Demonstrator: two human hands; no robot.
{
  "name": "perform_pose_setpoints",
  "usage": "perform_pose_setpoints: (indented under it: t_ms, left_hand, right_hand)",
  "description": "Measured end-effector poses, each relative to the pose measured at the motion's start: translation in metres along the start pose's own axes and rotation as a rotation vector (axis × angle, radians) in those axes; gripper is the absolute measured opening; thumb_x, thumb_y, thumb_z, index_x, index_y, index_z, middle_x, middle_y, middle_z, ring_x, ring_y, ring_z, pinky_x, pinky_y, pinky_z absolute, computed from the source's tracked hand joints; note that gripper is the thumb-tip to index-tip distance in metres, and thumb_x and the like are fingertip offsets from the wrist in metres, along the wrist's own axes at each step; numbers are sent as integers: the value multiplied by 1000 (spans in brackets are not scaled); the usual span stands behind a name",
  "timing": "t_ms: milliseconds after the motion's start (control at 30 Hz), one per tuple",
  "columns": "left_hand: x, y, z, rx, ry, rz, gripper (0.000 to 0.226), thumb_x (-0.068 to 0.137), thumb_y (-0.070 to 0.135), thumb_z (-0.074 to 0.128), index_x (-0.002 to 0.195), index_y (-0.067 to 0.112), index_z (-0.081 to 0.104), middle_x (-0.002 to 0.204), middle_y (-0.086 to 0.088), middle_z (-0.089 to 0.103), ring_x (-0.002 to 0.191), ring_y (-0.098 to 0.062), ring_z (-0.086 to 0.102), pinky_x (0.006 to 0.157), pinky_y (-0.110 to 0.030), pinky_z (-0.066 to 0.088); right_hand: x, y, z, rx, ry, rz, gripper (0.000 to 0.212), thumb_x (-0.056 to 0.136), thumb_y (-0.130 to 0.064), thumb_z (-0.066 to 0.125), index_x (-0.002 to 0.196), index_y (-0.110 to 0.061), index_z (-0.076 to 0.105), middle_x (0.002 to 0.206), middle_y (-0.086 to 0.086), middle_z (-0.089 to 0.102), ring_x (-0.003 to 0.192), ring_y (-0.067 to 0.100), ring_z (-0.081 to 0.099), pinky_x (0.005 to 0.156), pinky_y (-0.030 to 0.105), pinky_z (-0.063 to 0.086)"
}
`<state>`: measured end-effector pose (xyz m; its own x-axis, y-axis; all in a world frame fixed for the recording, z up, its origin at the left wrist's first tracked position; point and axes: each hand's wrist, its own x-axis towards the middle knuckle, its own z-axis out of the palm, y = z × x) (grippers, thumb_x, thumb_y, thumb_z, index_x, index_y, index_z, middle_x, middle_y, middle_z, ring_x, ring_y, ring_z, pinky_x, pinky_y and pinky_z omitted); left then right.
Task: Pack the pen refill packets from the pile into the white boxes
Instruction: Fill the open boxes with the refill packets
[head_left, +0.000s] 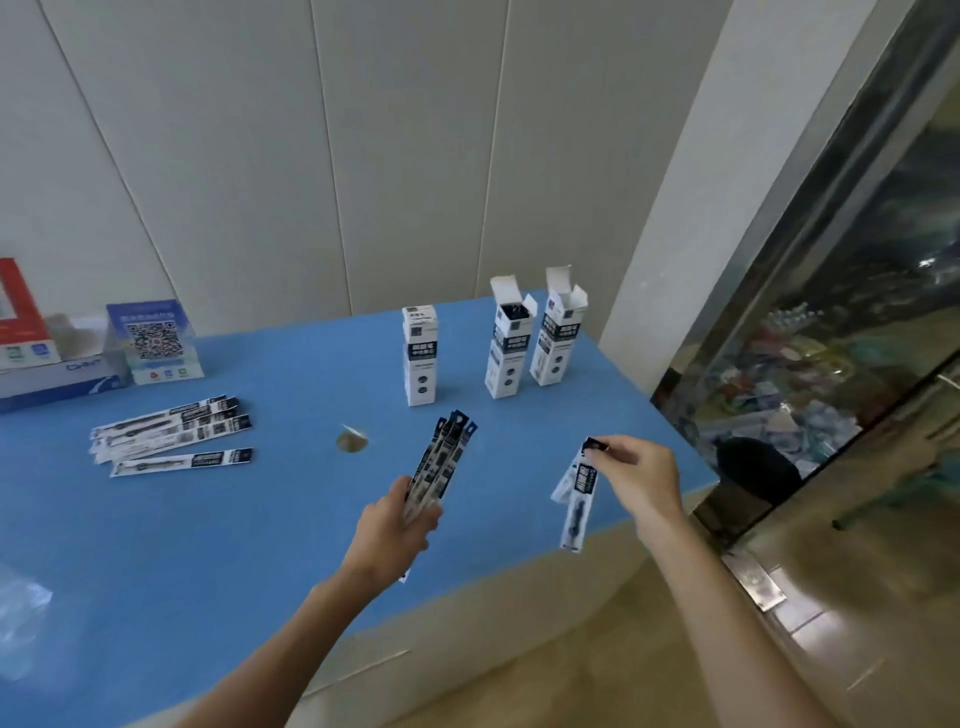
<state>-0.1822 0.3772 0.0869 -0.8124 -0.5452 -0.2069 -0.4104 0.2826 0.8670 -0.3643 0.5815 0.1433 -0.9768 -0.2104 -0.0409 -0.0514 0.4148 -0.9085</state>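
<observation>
Blue table (208, 545) by panelled wall (260, 156); hands grip a bundle (441, 462), pinch a packet (576, 493).

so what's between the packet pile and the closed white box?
Head view: bare blue tabletop between pile and closed box; a small brownish spot sits slightly nearer the camera.

Shop counter: QR payment stand (154, 340), glass display case (831, 364) beside.
</observation>
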Motion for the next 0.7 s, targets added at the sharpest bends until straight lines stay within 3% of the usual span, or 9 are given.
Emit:
perform_pose_setpoints:
  t_ms: [133,233,367,467,567,700]
  left_hand:
    - [15,24,20,-93,61,8,7,93,23,61,97,18,56,89,-5,69,67,-16,66,55,-18,50]
    - [33,41,28,-143,96,27,6,93,18,62,96,17,56,87,-8,69,64,-17,64,52,-16,48]
    - [68,64,38,-202,117,59,7,93,19,62,97,19,56,86,-8,69,61,-16,64,56,-21,52]
    - [96,83,44,-237,136,71,7,93,21,62,97,21,56,85,-7,69,59,-14,65,55,-22,53]
    - [122,101,46,-306,169,81,9,93,24,61,98,19,56,86,-7,68,61,-17,66,56,-31,56]
    - [149,115,40,-337,213,113,11,93,23,62,99,18,53,87,-8,68,65,-24,68,58,-40,56]
  right_hand:
    - [26,6,-22,40,-12,-29,6,81,-14,73,82,-19,72,83,-1,71,84,15,67,76,36,56]
    - [45,4,-27,89,-15,-49,13,84,-7,70,85,-20,70,84,6,70,79,18,69,68,38,60]
    - [79,-8,-27,159,-25,-79,16,82,-4,71,96,-9,68,80,14,70,66,20,68,59,35,58]
    - [106,-23,-28,102,-55,-127,9,80,-8,73,88,-5,71,73,9,70,59,16,61,59,31,55]
    - [133,-40,-30,60,-128,-207,7,81,-10,73,75,-10,69,71,7,69,62,15,58,53,17,47]
    - [166,-58,-28,-8,-148,-354,10,84,-18,70,74,-18,67,75,2,72,71,21,67,70,36,53]
